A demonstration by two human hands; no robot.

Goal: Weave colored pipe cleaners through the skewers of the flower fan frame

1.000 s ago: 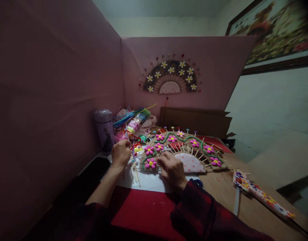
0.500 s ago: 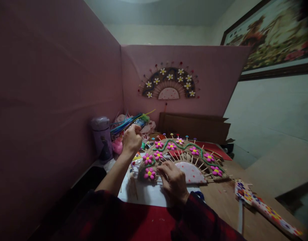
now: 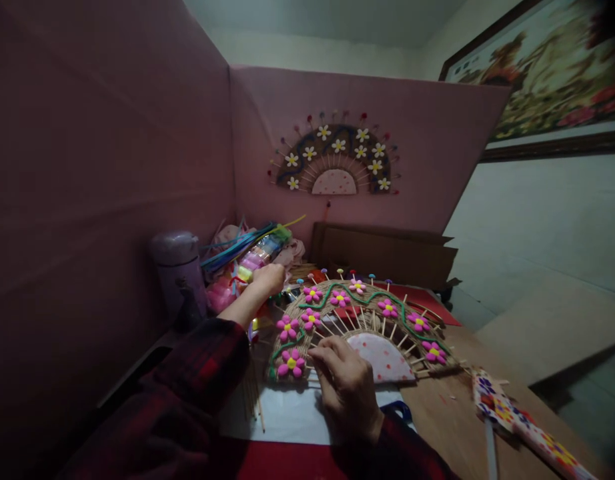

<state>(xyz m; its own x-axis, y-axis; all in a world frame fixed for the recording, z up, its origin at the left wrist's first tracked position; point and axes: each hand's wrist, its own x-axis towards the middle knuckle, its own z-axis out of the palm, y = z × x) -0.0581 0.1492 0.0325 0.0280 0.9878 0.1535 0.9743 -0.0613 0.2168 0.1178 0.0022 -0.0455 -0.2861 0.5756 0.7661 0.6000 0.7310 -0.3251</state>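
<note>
A fan-shaped craft piece wound in brown twine lies before me, decorated with pink flowers, a wavy green cord and thin sticks. Its half-round centre is white with red dots. My right hand is at its left inner edge, thumb and fingers pinched together; whatever is between the tips is too small to make out. Beyond the fan's upper left side, my left hand reaches out with curled fingers, near round-headed pins that stick out of the rim. Its fingertips are mostly hidden.
A purple bottle stands at left beside colourful packets and blue strips. Loose sticks lie in front, on white paper. Blue scissors handles show near my right wrist. A similar fan hangs on the pink panel.
My left hand has moved down from above the colourful packets to the fan's upper left side. My right hand stays pinched at the inner edge. The view has shifted slightly.
</note>
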